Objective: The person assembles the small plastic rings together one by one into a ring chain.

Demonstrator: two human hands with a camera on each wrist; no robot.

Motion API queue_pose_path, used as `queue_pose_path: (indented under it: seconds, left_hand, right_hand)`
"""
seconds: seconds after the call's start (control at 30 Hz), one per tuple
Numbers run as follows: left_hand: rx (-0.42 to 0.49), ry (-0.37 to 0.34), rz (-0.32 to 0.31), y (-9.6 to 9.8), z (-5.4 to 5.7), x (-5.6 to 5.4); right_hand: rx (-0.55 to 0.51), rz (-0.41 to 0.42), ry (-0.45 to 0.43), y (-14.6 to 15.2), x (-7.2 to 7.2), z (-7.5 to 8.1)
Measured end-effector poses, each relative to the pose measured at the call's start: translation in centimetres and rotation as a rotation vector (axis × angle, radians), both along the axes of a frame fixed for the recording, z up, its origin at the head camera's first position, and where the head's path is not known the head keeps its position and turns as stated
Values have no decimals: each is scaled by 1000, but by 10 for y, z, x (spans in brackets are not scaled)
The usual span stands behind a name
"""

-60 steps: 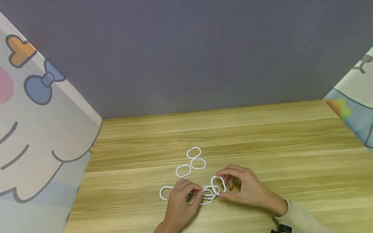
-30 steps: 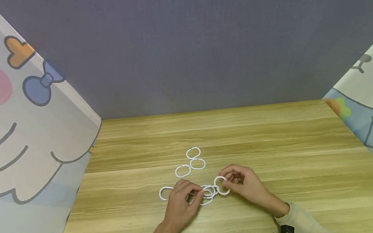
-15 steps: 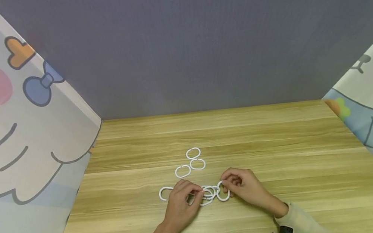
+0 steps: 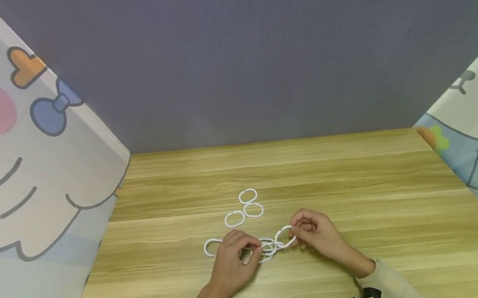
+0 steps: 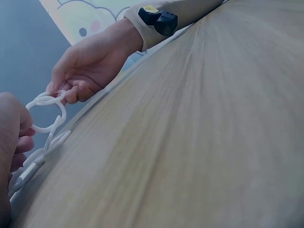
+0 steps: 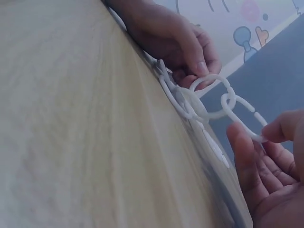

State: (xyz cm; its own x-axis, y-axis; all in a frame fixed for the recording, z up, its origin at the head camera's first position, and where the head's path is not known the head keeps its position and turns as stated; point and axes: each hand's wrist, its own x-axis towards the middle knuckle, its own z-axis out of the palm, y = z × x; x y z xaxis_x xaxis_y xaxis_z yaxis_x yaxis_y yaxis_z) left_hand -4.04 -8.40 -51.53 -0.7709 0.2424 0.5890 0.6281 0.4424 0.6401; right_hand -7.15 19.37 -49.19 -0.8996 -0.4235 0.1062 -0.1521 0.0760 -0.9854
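My right hand [image 4: 321,238] pinches a white oval plastic chain link [image 6: 236,121] between thumb and fingers. That link has a small gap in its side and is threaded through a second white link [image 6: 214,76]. My left hand [image 4: 235,258] pinches the second link between thumb and index finger. More white links [image 6: 172,100] hang down from it and lie bunched on the tabletop, partly hidden by the left hand. Another link [image 4: 206,248] shows its rounded end to the left of that hand; its other end is covered.
Three white links lie loose behind the hands: a far one [image 4: 248,202], a middle one [image 4: 254,216] and a left one [image 4: 235,226]. The wood-grain table [image 4: 354,181] meets a grey panel [image 4: 257,70] at the back. Cartoon-printed panels [image 4: 72,170] flank it.
My right hand turns the end link over, tilting it down and then up, and draws it slightly right. The left hand stays in place, and the loose links have not moved.
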Motion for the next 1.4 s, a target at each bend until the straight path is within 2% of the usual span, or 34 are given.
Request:
queue_pose_path:
  seconds: [0.13, 0.47, 0.73, 0.93, 1.2, 1.4]
  left_hand:
    - [-1, 29, -24, 0, 1, 0]
    - [-25, -57, 36, 0, 2, 2]
    - [-16, -38, 23, 0, 1, 2]
    - [-26, -64, 18, 0, 2, 2]
    - [-5, -31, 15, 0, 0, 0]
    - [-5, -53, 18, 0, 0, 0]
  right_hand:
    - [-41, 28, -2, -2, 2, 0]
    - [41, -25, 115, -9, 7, -3]
    - [92, -35, 160, -13, 10, -7]
    - [108, -37, 217, -16, 12, -8]
    - [106, -45, 246, -15, 9, -5]
    - [117, -69, 248, -13, 3, -1]
